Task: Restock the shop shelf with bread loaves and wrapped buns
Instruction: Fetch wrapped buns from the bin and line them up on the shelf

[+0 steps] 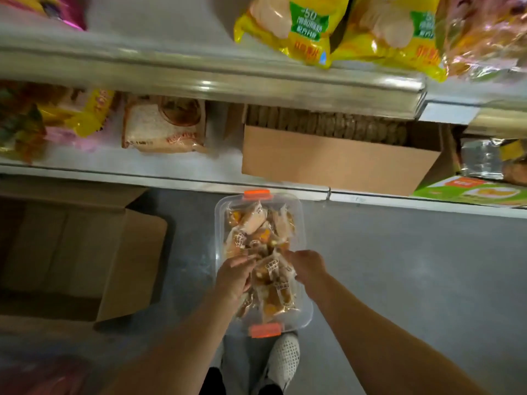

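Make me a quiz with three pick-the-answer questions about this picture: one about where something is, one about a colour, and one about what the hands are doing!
1. Where is the clear tub of wrapped buns?
A. On the floor in front of the shelf
B. On the top shelf
C. Inside the cardboard box

2. What colour are the tub's handle clips?
A. Blue
B. Orange
C. Green

3. What are the left hand and right hand doing?
A. Hanging at the person's sides
B. Lifting the cardboard box
C. Reaching into the tub among the buns

Answers: 1 A, it sits on the grey floor below the shelf edge. 2 B, both clips are orange. 3 C, both hands are on the buns.
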Motion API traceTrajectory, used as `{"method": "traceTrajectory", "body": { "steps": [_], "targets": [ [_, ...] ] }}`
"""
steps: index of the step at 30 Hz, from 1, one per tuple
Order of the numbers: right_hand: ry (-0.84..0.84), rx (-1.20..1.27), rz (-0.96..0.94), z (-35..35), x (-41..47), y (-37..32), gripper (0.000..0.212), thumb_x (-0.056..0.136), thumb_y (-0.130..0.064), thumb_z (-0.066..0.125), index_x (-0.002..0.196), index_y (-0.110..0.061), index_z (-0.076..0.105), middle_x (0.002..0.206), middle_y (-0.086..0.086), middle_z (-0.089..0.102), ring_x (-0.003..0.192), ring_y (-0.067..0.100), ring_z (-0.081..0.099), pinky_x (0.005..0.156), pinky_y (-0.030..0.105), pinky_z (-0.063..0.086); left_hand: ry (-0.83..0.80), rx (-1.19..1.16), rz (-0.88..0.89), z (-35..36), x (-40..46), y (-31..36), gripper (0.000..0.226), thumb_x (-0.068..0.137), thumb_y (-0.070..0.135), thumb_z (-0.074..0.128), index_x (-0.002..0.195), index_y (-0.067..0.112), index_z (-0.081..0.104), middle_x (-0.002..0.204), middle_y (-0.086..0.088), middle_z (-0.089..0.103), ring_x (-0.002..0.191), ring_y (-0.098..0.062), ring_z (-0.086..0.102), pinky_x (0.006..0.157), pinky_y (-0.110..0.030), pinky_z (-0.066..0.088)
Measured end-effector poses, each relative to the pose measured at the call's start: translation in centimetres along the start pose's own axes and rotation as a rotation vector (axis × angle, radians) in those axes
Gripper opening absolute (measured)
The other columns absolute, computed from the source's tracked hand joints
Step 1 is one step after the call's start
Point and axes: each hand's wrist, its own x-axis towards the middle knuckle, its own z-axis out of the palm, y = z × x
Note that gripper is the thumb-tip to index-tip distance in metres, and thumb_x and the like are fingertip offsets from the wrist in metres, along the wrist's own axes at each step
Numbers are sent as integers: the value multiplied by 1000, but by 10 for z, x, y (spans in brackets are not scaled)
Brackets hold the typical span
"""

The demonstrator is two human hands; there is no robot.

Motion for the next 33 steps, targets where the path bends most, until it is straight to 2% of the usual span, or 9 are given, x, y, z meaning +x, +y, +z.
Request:
{"method": "traceTrajectory", "body": {
  "steps": [3, 6, 10, 14, 18, 21, 26, 28, 33],
  "targets": [
    [-32, -8, 17, 23, 33, 20, 35, 90, -44, 67, 84, -10, 63, 98, 14, 68, 99, 32, 67, 94, 48, 56, -1, 39, -12, 1, 38, -26, 16, 98, 16, 62, 84, 22, 61, 79, -4, 56, 70, -16, 51, 68, -27, 48],
    [-31, 27, 37, 41, 63, 37, 36, 84, -47, 71, 88, -11, 67, 100, 12, 70, 98, 31, 68, 93, 47, 57, 22, 43, -16, 3, 69, -49, 2, 96, 23, 65, 96, 22, 67, 92, -9, 65, 82, -20, 60, 88, -37, 54],
    [-32, 22, 47, 59, 94, 48, 39, 88, -46, 66, 106, -11, 67, 95, 4, 66, 98, 26, 67, 89, 40, 57, 43, 83, -20, 7, 115, -76, 25, 96, 26, 67, 117, 13, 67, 112, -13, 68, 103, -31, 66, 98, -45, 51],
    [-81, -61, -12, 71, 113, 51, 31, 97, -38, 59, 116, -13, 59, 108, 3, 59, 104, 24, 59, 92, 35, 49, 64, 70, -24, 13, 140, -88, 45, 94, 19, 69, 137, 9, 57, 134, -8, 61, 121, -28, 60, 102, -37, 47],
    [-118, -9, -107, 84, 126, 55, 33, 102, -28, 55, 132, -16, 58, 129, 8, 61, 121, 30, 57, 107, 43, 46, 42, 79, -37, 16, 157, -97, 50, 96, 9, 65, 144, 7, 50, 146, -13, 53, 131, -28, 53, 96, -29, 40],
    [-125, 20, -43, 85, 130, 55, 25, 102, -25, 56, 123, -14, 60, 122, 10, 62, 112, 29, 60, 102, 43, 50, 48, 84, -42, 15, 162, -98, 50, 93, -3, 64, 141, 6, 53, 141, -13, 58, 127, -27, 56, 97, -29, 44],
    [-196, 227, 23, 79, 127, 53, 18, 91, -5, 64, 100, -20, 66, 93, 6, 67, 70, 16, 58, 64, 27, 47, 107, -12, -33, 14, 163, -95, 30, 88, -1, 71, 115, 11, 67, 107, -6, 69, 98, -21, 70, 98, -37, 54],
    [-212, 278, 2, 77, 125, 48, 17, 87, -6, 69, 102, -13, 73, 91, 7, 72, 70, 18, 61, 67, 30, 51, 124, -50, -21, 13, 161, -90, 18, 87, 6, 75, 101, 14, 69, 96, -4, 70, 88, -18, 72, 94, -38, 55],
    [-239, 363, -87, 75, 123, 34, 16, 86, -10, 76, 95, -24, 79, 101, 3, 75, 92, 19, 71, 80, 30, 58, 110, -130, -24, 12, 157, -80, 59, 85, 27, 79, 135, 5, 56, 115, -11, 65, 98, -22, 61, 75, -31, 49]
  ]
}}
